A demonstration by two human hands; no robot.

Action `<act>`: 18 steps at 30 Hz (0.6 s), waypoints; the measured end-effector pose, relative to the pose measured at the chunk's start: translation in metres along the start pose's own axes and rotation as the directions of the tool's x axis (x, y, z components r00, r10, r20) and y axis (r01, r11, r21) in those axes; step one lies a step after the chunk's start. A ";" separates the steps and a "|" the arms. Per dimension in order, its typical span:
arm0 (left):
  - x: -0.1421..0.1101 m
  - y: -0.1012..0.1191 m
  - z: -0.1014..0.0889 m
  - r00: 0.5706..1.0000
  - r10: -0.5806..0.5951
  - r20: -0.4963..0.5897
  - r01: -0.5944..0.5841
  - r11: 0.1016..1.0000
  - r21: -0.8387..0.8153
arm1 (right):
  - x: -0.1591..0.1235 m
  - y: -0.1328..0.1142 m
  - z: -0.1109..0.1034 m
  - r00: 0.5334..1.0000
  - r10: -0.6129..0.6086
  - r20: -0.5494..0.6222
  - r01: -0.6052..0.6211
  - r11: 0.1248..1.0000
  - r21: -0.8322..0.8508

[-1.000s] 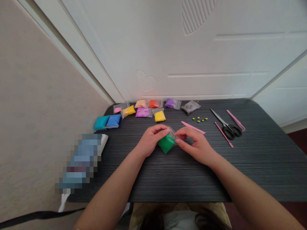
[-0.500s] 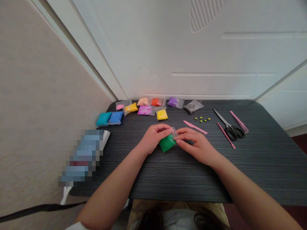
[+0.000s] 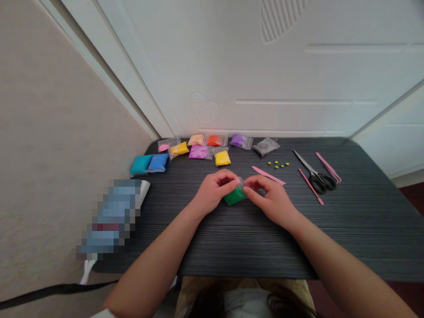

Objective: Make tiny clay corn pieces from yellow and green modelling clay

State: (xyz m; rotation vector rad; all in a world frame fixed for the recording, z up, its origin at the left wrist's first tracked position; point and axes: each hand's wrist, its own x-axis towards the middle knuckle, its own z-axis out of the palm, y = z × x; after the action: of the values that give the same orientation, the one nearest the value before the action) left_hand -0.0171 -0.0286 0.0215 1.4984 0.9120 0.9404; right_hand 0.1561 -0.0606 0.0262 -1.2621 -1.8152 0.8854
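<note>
Between my hands is a small clear zip bag of green clay (image 3: 234, 196), held just above or on the dark table. My left hand (image 3: 214, 190) pinches its upper left side between thumb and fingers. At the clear zip edge, my right hand (image 3: 267, 198) pinches the bag's right side with thumb and forefinger. Beyond my right hand lies a pink plastic knife (image 3: 268, 175). A bag of yellow clay (image 3: 222, 158) sits past my left hand. Several tiny yellow-and-green pieces (image 3: 276, 167) lie behind the knife.
More clay bags, such as the purple one (image 3: 237, 141) and the grey one (image 3: 265, 146), line the table's back edge. Scissors (image 3: 314, 173), a thin pink tool (image 3: 310, 186) and pink tweezers (image 3: 328, 168) lie at right. A blurred device (image 3: 112, 216) stands at left.
The green bag has tilted and shows less of its lower part now. My right hand's fingers have shifted on the zip edge. The view has moved slightly.
</note>
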 end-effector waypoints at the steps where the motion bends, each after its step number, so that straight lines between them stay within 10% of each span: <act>1: 0.000 0.001 0.001 1.000 0.019 -0.007 -0.019 1.000 0.024 | 0.000 -0.001 0.000 1.000 -0.011 -0.010 0.011 1.000 -0.025; 18: -0.007 0.013 0.006 0.981 0.193 0.006 -0.186 0.936 0.300 | -0.004 -0.010 0.007 0.994 -0.078 -0.075 0.066 0.988 -0.141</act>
State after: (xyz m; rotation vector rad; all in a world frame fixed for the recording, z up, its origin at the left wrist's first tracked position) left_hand -0.0132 -0.0389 0.0334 1.8643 0.9717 0.9916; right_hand 0.1469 -0.0677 0.0308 -1.2896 -1.8717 0.6697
